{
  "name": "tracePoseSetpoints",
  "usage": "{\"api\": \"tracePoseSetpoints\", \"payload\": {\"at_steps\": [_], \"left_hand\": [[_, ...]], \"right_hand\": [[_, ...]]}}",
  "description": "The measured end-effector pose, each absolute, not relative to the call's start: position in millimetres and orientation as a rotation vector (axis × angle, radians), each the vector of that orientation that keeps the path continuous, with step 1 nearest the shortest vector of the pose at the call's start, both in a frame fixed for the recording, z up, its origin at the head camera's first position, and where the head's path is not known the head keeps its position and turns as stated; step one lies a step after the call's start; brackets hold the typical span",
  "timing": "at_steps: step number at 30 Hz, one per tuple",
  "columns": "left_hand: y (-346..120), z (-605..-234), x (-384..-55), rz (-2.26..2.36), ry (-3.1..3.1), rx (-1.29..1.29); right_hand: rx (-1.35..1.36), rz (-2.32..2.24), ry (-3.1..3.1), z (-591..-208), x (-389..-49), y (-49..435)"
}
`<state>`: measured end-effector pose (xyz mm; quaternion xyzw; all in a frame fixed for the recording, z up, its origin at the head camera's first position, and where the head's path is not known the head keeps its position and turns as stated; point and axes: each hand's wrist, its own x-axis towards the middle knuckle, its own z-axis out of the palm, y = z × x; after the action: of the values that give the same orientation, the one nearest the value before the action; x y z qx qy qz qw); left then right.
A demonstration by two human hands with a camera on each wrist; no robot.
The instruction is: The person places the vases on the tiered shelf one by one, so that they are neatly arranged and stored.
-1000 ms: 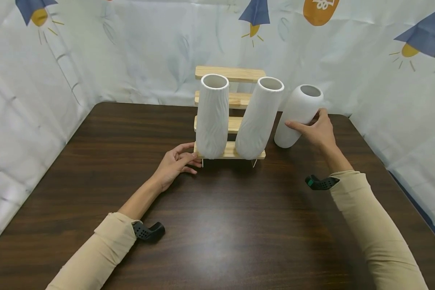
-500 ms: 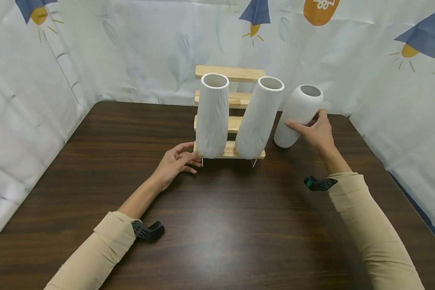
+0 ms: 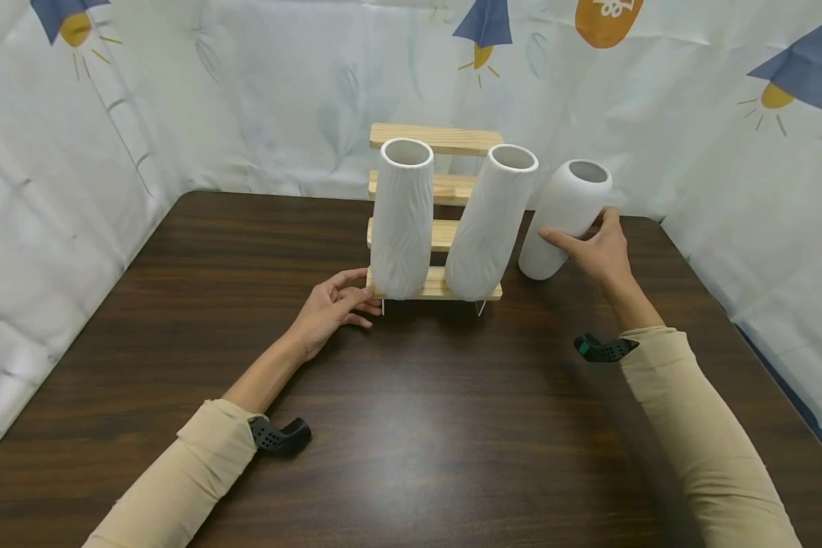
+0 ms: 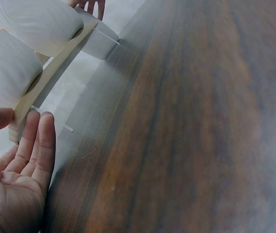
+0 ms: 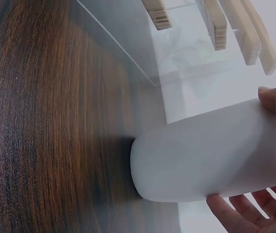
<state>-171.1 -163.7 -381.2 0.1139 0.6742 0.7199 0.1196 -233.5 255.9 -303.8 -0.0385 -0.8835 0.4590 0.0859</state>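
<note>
A tiered wooden rack (image 3: 445,138) on thin metal legs stands toward the back of the table. Two tall white vases with rippled sides, a left one (image 3: 403,228) and a right one (image 3: 488,228), stand on its lowest shelf. My left hand (image 3: 323,313) pinches the left end of that shelf, thumb on top and fingers beneath, as the left wrist view shows. To the right of the rack, a smooth, rounder white vase (image 3: 560,217) has its base on the table. My right hand (image 3: 601,250) grips it around the side, thumb toward the rack; its far fingers show in the right wrist view.
The dark wood-grain table (image 3: 411,426) spreads in front of the rack. White printed curtains (image 3: 267,99) hang behind it and along both sides. Each wrist wears a black band, the left one (image 3: 281,438) and the right one (image 3: 604,348).
Almost nothing differs. My right forearm has shifted very slightly left and down; the vases, rack and left hand hold their places.
</note>
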Motion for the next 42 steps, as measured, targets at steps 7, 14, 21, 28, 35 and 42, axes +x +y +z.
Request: {"api": "tracePoseSetpoints", "payload": {"at_steps": [7, 14, 21, 28, 35, 42], "left_hand": [[-165, -381, -170, 2.096, 1.970, 0.314], [-163, -381, -170, 2.113, 1.959, 0.321], [-161, -382, -170, 2.119, 1.959, 0.327], [-164, -382, -169, 2.117, 1.962, 0.313], [-163, -382, -169, 2.115, 1.961, 0.318], [-164, -383, -169, 2.115, 1.972, 0.310]], "right_hand": [[-0.122, 1.337, -2.646, -303, -234, 257], [-0.159, 1.272, -2.612, -303, -233, 262], [-0.078, 1.372, -2.500, -301, -235, 284], [0.059, 1.523, -2.516, -281, -241, 301], [0.253, 1.619, -2.490, -250, -248, 308], [0.506, 1.947, -2.302, -218, -261, 299]]}}
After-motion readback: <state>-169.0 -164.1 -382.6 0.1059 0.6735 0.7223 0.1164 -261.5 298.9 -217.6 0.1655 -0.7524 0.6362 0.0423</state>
